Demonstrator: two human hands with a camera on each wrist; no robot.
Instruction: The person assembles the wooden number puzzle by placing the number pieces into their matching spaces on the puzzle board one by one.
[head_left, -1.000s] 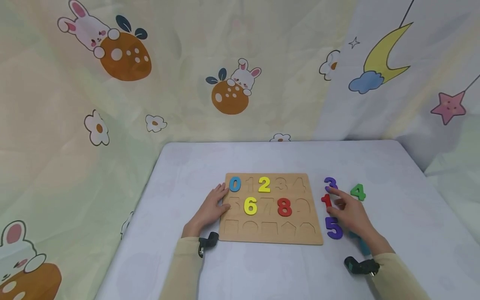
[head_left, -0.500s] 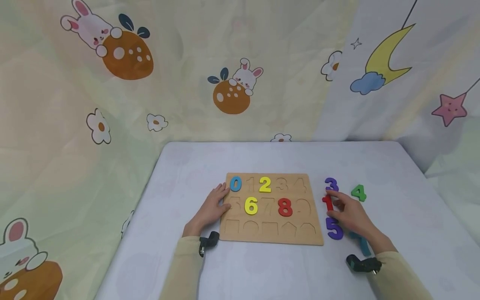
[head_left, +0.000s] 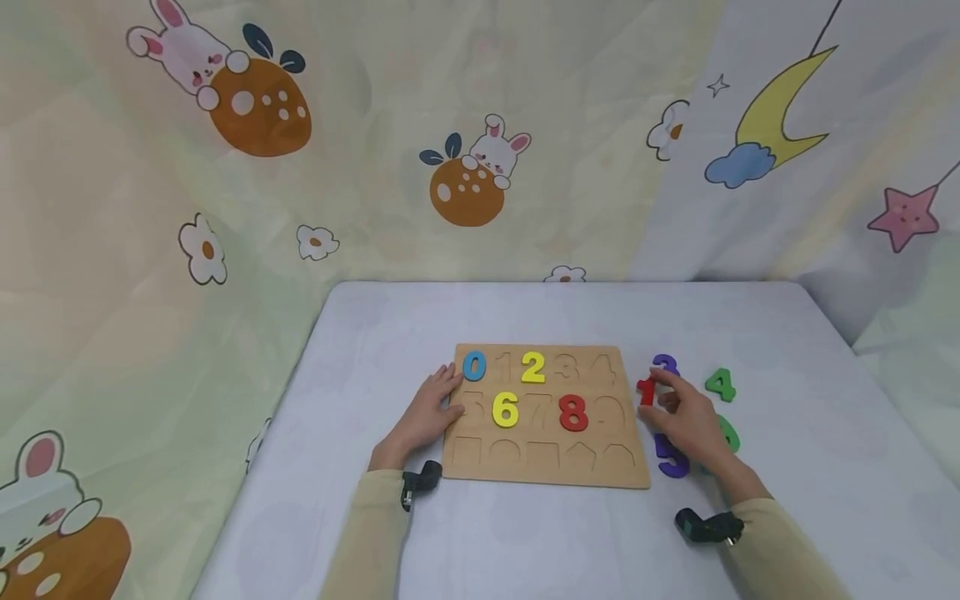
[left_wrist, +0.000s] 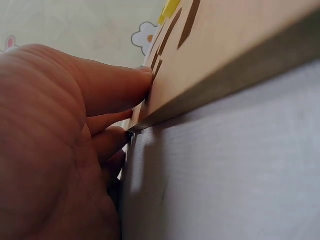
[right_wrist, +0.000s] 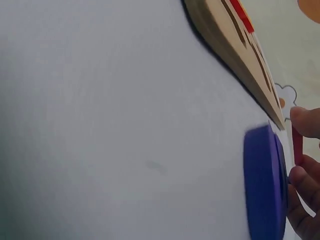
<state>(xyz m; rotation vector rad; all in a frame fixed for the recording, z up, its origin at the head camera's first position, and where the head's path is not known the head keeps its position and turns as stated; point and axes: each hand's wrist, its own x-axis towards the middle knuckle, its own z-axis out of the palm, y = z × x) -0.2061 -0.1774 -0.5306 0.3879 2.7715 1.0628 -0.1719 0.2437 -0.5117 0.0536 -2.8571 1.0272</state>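
Note:
A wooden number puzzle board [head_left: 540, 467] lies on the table with a blue 0 [head_left: 474, 366], yellow 2 [head_left: 533, 367], yellow 6 [head_left: 506, 410] and red 8 [head_left: 573, 412] in it. My left hand [head_left: 422, 412] rests at the board's left edge, its thumb [left_wrist: 122, 87] on the top face and fingertips against the side. Between thumb and index finger, my right hand [head_left: 688, 421] pinches a red number 1 [head_left: 646, 392], just right of the board. A purple 3 [head_left: 664, 362] and a purple 5 [head_left: 672, 457] lie partly hidden by that hand.
Right of the right hand lie a green 4 [head_left: 721, 385] and another green number [head_left: 730, 433], partly covered. Outlined recesses for 1, 3, 4 and several shapes show in the board. A printed curtain [head_left: 375, 167] stands behind the white table [head_left: 525, 542].
My right hand has taken the red 1 from between the purple numbers and shifted it slightly left and up, towards the board. The left hand has stayed at the board's edge.

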